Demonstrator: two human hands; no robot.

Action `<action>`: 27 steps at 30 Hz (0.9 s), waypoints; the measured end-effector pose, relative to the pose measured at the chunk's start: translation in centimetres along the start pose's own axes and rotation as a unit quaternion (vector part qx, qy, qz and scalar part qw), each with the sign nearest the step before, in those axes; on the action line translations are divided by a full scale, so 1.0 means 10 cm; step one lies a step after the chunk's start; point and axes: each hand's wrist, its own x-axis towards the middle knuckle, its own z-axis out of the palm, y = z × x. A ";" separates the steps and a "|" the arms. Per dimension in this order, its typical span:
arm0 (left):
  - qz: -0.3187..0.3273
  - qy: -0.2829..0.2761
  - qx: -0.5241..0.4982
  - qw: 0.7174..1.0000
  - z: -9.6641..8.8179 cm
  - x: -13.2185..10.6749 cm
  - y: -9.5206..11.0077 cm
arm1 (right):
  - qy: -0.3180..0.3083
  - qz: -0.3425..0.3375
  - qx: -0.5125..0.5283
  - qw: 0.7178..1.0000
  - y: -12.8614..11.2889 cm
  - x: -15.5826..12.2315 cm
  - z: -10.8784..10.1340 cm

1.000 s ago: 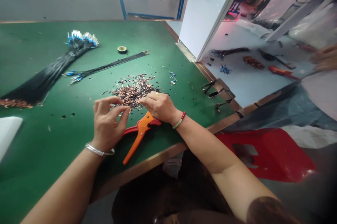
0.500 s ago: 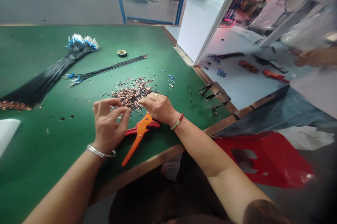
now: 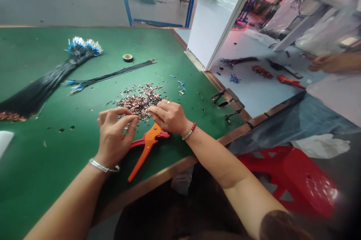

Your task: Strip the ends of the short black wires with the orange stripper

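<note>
My left hand [image 3: 114, 136] and right hand [image 3: 169, 117] sit close together but apart, fingertips pinched at the edge of a heap of copper-tipped wire scraps [image 3: 138, 101] on the green workbench [image 3: 42, 150] (anything held is too small to tell). An orange-handled wire stripper [image 3: 146, 150] lies just below my right hand.
</note>
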 end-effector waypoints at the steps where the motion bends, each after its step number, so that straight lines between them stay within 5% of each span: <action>1: -0.001 0.000 0.003 1.000 0.00 0.00 0.00 | -0.002 -0.003 -0.002 1.000 0.00 0.00 0.00; 16: -0.036 -0.017 -0.017 0.999 -0.03 0.00 0.04 | -0.055 -0.017 0.011 0.998 -0.06 0.06 -0.05; 27: -0.026 -0.020 -0.017 0.999 -0.04 0.01 0.04 | -0.020 -0.036 0.009 0.999 -0.05 0.06 -0.02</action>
